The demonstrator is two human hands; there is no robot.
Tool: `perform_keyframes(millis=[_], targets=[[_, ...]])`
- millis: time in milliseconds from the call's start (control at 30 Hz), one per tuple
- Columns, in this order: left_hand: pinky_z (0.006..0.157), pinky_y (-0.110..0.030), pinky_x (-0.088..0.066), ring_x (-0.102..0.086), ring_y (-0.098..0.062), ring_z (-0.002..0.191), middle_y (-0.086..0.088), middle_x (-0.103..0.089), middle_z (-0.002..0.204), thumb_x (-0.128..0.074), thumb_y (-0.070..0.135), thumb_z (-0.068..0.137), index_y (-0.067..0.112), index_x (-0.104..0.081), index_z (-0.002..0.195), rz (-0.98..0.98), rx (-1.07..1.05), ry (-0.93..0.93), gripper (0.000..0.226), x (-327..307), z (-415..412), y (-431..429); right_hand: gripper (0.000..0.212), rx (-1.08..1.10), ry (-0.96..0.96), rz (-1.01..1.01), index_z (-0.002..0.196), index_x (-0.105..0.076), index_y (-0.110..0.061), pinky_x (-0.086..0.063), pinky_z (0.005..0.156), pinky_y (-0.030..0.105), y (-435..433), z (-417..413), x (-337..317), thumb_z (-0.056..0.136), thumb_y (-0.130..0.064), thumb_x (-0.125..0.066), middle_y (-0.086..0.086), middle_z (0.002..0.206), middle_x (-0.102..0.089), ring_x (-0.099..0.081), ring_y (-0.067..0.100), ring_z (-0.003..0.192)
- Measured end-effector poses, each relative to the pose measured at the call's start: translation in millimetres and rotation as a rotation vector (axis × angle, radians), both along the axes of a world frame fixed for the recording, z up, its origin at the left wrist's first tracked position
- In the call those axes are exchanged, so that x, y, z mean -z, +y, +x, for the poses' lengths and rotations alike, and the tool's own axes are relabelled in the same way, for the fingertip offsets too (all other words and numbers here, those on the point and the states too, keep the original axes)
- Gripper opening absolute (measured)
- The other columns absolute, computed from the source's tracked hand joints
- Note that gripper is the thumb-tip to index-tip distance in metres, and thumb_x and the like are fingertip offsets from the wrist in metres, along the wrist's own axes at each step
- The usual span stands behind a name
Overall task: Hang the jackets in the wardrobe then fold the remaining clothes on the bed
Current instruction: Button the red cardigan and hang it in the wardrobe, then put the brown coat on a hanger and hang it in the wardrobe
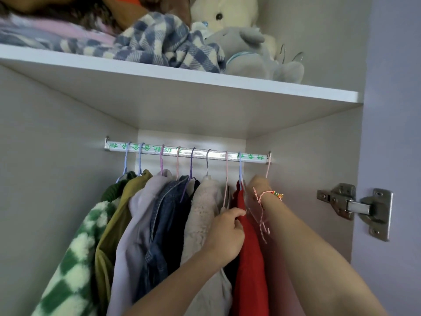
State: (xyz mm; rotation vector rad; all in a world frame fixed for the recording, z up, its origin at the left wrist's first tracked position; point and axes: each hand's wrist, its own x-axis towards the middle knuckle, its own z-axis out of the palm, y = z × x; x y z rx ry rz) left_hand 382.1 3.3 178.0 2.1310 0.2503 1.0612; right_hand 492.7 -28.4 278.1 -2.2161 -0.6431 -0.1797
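Observation:
Inside the wardrobe a metal rail (189, 152) carries several hangers with jackets: green-white checked (75, 254), olive, pale lilac, denim (166, 224), cream fleece (200, 215) and a red one (248, 258). My left hand (227, 233) pinches the shoulder edge of the red jacket. My right hand (259, 185), with a string bracelet at the wrist, reaches up at the far right and grips the base of a pink hanger (268, 166) hooked on the rail's end. The garment on that hanger is mostly hidden behind my right arm.
A white shelf (227, 87) above the rail holds a blue checked blanket (164, 44) and plush toys (246, 51). A metal door hinge (355, 208) sticks out on the right wall. The wardrobe's left wall stands close to the checked jacket.

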Motion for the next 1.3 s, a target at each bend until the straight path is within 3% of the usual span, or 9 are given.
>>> perform_keyframes(millis=[200,334,434,534,634,801,901,1034,1301], targets=[[0.096,-0.023,-0.039,-0.057,-0.025,0.11,-0.015,-0.062,0.117,-0.038,-0.004,0.092,0.006,-0.063,0.115,-0.085,-0.019,-0.033,0.036,5.9,-11.3,-3.0,0.023,-0.051,0.073,0.03,0.105,-0.06,0.006,-0.056,0.06,0.033,-7.9,-25.9,39.4,0.089,-0.004,-0.048,0.022,0.101,-0.064,-0.063,0.025,0.063],[0.093,-0.036,-0.047,-0.06,-0.029,0.1,-0.01,-0.063,0.096,-0.038,0.012,0.098,0.02,-0.058,0.079,-0.367,0.004,-0.041,0.029,1.8,-14.0,-12.9,0.033,-0.059,0.024,0.003,0.113,-0.056,-0.002,-0.045,0.087,0.035,-42.1,-77.9,65.4,0.089,-0.024,-0.052,0.02,0.119,-0.058,-0.057,0.034,0.109],[0.084,-0.038,-0.052,-0.064,-0.031,0.087,-0.016,-0.065,0.092,-0.042,0.026,0.097,0.013,-0.059,0.094,-0.582,0.053,0.073,0.021,-0.9,-22.8,-15.5,0.013,-0.17,-0.029,0.083,0.087,-0.06,-0.015,-0.048,0.078,0.036,-74.6,-130.8,101.5,0.087,-0.019,-0.048,0.013,0.098,-0.066,-0.062,0.031,0.096],[0.048,-0.028,-0.052,-0.062,-0.018,0.049,-0.011,-0.06,0.078,-0.049,0.024,0.097,0.009,-0.05,0.086,-0.851,0.245,0.228,0.018,7.3,-54.4,-21.2,0.022,-0.359,-0.106,0.165,0.106,-0.056,-0.014,-0.05,0.073,0.039,-87.7,-194.5,144.6,0.088,-0.012,-0.044,0.006,0.091,-0.065,-0.062,0.025,0.082],[0.028,-0.014,-0.033,-0.042,-0.004,0.026,-0.004,-0.05,0.06,-0.043,0.013,0.099,0.008,-0.05,0.079,-0.814,0.196,0.278,0.021,26.7,-105.4,-13.0,0.042,-0.531,-0.103,-0.01,0.133,-0.038,-0.014,-0.043,0.065,0.03,-87.8,-250.9,170.5,0.095,-0.031,-0.045,0.003,0.084,-0.063,-0.06,0.02,0.075],[0.03,-0.014,-0.019,-0.026,-0.004,0.025,0.006,-0.037,0.034,-0.034,0.015,0.102,0.012,-0.049,0.06,-0.545,-0.009,0.367,0.044,73.5,-235.0,31.2,0.022,-0.584,-0.337,0.252,0.099,-0.067,-0.02,-0.043,0.073,0.026,-61.6,-269.9,154.3,0.084,-0.036,-0.063,-0.007,0.078,-0.058,-0.051,0.007,0.075],[0.034,-0.015,-0.021,-0.028,-0.003,0.027,0.007,-0.036,0.032,-0.038,0.018,0.1,0.008,-0.051,0.06,-0.513,-0.073,0.381,0.042,96.5,-314.7,46.2,0.047,-0.924,-0.367,0.026,0.115,-0.06,-0.018,-0.042,0.085,0.027,-15.4,-294.8,166.7,0.084,-0.053,-0.052,-0.003,0.1,-0.057,-0.051,0.009,0.094],[0.041,-0.016,-0.027,-0.034,-0.003,0.038,0.007,-0.057,0.054,-0.04,0.012,0.099,0.016,-0.057,0.063,-0.551,-0.218,0.465,0.039,118.6,-438.0,50.2,0.032,-1.49,0.039,-0.151,0.071,-0.059,-0.021,-0.042,0.057,0.016,52.0,-388.5,210.4,0.097,-0.033,-0.045,-0.003,0.064,-0.062,-0.053,-0.001,0.054],[0.049,-0.013,-0.033,-0.04,-0.006,0.048,0.01,-0.047,0.049,-0.048,0.026,0.094,0.024,-0.062,0.069,-0.794,-0.86,0.499,0.028,122.3,-601.3,-29.7,0.038,-2.158,0.31,-0.277,0.071,-0.065,-0.015,-0.034,0.055,0.015,81.5,-551.1,239.3,0.09,-0.044,-0.051,-0.003,0.054,-0.051,-0.043,0.007,0.052]])
